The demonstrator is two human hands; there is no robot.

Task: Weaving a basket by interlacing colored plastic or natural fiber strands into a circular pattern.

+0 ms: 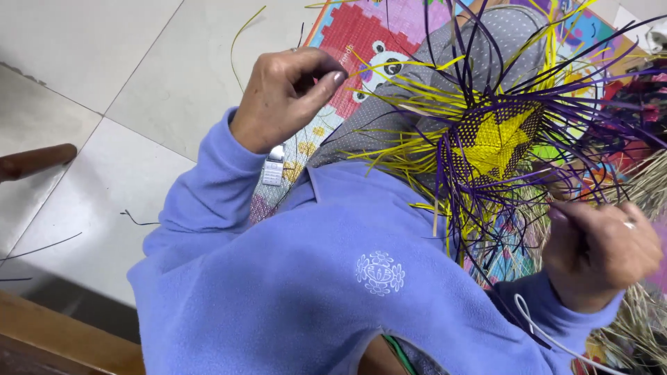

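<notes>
A half-woven piece (495, 142) of purple and yellow strips, with a yellow star in its middle, rests on my grey-clad lap. Loose purple and yellow strips fan out from it on all sides. My left hand (285, 97) is raised to the left of the piece, thumb and fingers pinched on a thin dark strip. My right hand (601, 253) is at the lower right, fingers closed around purple strips that run from the weave. Both arms are in blue fleece sleeves.
A colourful foam play mat (361, 31) lies under my legs on the pale tiled floor (104, 62). A small white object (273, 169) lies by my left wrist. Loose strips lie on the tiles. Straw-like fibres (643, 326) are at right; a wooden edge (55, 340) is at lower left.
</notes>
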